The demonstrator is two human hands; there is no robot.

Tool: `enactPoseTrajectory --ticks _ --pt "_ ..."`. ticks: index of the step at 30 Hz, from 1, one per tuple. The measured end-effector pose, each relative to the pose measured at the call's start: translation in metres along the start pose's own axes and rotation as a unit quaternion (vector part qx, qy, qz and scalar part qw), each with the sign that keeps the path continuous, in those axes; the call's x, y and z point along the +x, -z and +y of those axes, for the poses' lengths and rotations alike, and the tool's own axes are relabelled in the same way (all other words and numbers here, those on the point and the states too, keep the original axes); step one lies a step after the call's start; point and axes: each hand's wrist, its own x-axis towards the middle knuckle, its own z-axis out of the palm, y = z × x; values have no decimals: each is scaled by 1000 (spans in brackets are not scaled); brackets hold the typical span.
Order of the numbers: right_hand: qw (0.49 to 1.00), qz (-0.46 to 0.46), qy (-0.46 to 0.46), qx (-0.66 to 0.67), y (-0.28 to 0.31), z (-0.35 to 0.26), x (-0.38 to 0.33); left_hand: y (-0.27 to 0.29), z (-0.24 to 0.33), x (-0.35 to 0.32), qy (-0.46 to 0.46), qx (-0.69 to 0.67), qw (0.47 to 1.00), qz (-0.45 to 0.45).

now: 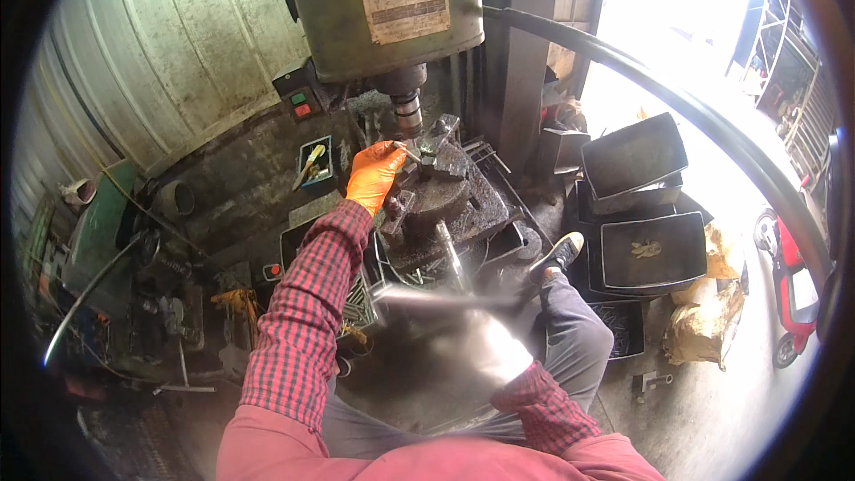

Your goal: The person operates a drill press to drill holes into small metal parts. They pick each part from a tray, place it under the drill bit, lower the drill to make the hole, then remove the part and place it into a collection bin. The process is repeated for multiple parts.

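My left hand, in an orange glove, reaches to the vise under the drill press head. Its fingers are pinched on a short metal rod lying against the jaws. Just above is the drill chuck; whether it turns I cannot tell. My right hand, in a white glove, is smeared by motion over my right leg, so its fingers do not show clearly. A long blurred bar runs beside it, below the vise. Whether the right hand grips this bar I cannot make out.
Black bins are stacked to the right, beside a crumpled brown sack. A thick dark curved bar crosses the upper right. At left are a switch box and a small tray. Thin metal rods lie below my left forearm.
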Motion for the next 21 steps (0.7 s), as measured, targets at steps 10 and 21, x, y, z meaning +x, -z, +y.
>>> enactPoseTrajectory --ticks 10,21 --pt "964 127 38 -231 12 9 -16 -11 13 2 -43 312 948 -56" --pt "982 -1 96 -162 3 -31 -3 -15 27 0 -16 310 947 -83"
